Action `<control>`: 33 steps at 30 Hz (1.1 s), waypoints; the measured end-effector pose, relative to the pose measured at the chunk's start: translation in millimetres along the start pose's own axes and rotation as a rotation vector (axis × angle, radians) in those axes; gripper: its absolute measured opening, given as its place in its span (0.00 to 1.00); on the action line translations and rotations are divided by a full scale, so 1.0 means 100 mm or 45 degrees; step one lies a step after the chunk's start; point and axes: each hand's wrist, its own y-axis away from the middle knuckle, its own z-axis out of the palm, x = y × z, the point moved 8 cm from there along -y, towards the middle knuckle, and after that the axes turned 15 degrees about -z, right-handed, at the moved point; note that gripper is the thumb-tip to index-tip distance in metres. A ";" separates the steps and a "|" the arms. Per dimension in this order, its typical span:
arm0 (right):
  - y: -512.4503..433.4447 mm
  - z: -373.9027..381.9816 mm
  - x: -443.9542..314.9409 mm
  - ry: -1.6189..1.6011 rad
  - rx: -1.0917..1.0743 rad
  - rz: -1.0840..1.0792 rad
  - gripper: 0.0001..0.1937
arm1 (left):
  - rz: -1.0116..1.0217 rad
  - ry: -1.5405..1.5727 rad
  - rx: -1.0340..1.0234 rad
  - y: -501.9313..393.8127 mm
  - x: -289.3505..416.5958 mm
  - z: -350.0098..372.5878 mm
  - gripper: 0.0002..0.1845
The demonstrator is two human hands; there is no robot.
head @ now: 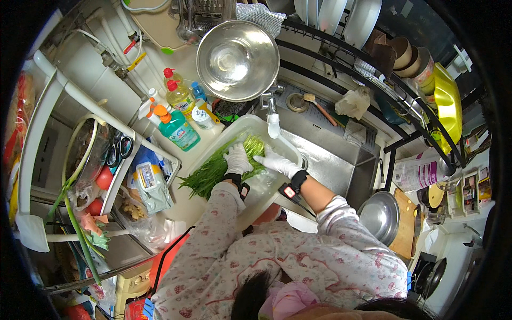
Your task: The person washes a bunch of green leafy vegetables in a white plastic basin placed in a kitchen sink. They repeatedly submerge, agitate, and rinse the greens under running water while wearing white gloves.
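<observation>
Both my hands wear white gloves. My left hand lies on a bunch of long green leafy vegetables, its fingers spread over the stems; whether it grips them I cannot tell. My right hand is at the right side of the pale stem ends, fingers partly bent, with no clear grip visible. The greens lie in a translucent white plastic basin, and their leaf tips hang over its left rim. A faucet with a white nozzle stands just above the basin's far side.
The steel sink is right of the basin. A large steel bowl stands behind the faucet. Soap bottles crowd the left counter. A black dish rack arches over the sink. A steel basin sits by a cutting board at right.
</observation>
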 end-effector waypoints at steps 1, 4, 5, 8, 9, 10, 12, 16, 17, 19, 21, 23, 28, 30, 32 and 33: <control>-0.09 0.04 0.05 -0.091 0.071 0.062 0.40 | -0.002 0.023 -0.028 0.00 0.00 0.02 0.52; -0.45 0.05 -0.07 -0.048 0.127 -0.144 0.43 | -0.031 0.021 -0.027 -0.02 -0.02 0.02 0.53; -0.50 0.10 -0.01 0.001 0.019 -0.091 0.42 | -0.013 0.011 -0.019 -0.03 -0.02 0.01 0.53; -0.37 0.16 0.26 -0.039 -0.268 0.098 0.36 | 0.009 -0.019 -0.083 -0.04 0.02 0.04 0.54; -0.30 0.11 0.29 -0.085 -0.238 0.039 0.34 | 0.024 -0.010 -0.080 -0.04 0.03 0.04 0.54; -0.24 0.07 0.33 -0.115 -0.254 -0.011 0.33 | 0.042 0.003 -0.087 -0.05 0.03 0.01 0.55; -0.14 0.01 0.39 -0.174 -0.233 -0.042 0.31 | 0.064 -0.015 -0.112 -0.06 0.01 -0.02 0.55; 0.00 -0.23 0.35 -0.228 0.080 -0.107 0.28 | 0.171 0.282 -0.364 -0.10 -0.03 -0.08 0.60; 0.04 -0.25 0.27 -0.396 0.083 -0.171 0.28 | 0.214 0.317 -0.375 -0.12 -0.04 -0.11 0.60; 0.18 -0.25 0.21 -0.673 -0.035 -0.109 0.27 | 0.295 0.381 -0.405 -0.16 -0.02 -0.16 0.60; 0.35 -0.34 0.18 -0.670 -0.030 -0.044 0.25 | 0.344 0.387 -0.521 -0.20 0.00 -0.15 0.61; 0.47 -0.41 0.12 -0.616 -0.011 -0.078 0.24 | 0.405 0.536 -0.634 -0.21 0.03 -0.13 0.60; 0.54 -0.38 0.35 -0.413 0.156 0.062 0.26 | 0.442 0.190 -0.243 -0.26 0.08 -0.28 0.59; 0.49 -0.27 0.45 -0.561 0.130 0.066 0.27 | 0.299 0.055 -0.234 -0.26 0.06 -0.29 0.61; 0.41 -0.26 0.49 -0.535 0.153 -0.001 0.29 | 0.171 0.033 -0.084 -0.15 0.08 -0.37 0.64; 0.36 -0.27 0.48 -0.436 0.164 -0.046 0.29 | 0.079 0.015 0.004 -0.08 0.07 -0.40 0.66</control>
